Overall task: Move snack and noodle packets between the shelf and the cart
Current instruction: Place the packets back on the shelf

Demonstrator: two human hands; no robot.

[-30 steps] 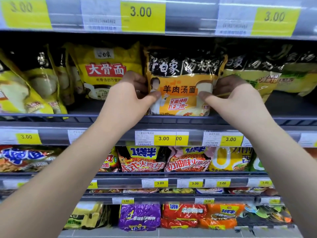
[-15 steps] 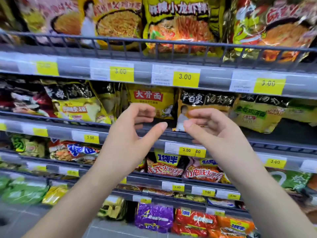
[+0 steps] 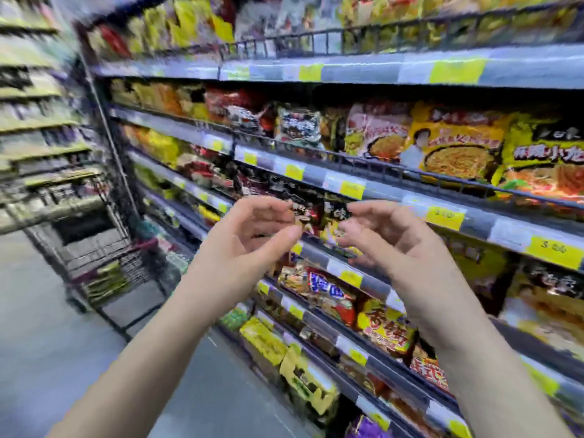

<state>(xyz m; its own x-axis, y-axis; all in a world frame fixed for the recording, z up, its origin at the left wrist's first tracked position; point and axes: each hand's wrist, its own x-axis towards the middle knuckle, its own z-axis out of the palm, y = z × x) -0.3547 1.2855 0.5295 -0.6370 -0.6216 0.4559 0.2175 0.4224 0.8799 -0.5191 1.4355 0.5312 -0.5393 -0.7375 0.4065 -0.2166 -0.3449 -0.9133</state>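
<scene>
My left hand and my right hand hover side by side in front of the shelf, fingers curled and apart, nothing in either. Rows of noodle packets fill the shelf tiers behind wire rails, with yellow price tags along the edges. The cart, a dark wire trolley with a reddish rim, stands at the left beside the shelf end. Some yellowish packets lie in its basket. The picture is blurred by motion.
Grey floor stretches to the left and below my arms. A second shelf unit runs along the far left behind the cart. Lower tiers hold more packets close to my forearms.
Both hands let go of the yellow-and-black noodle packet on the shelf and drew back empty. The view has swung left, bringing the cart into sight.
</scene>
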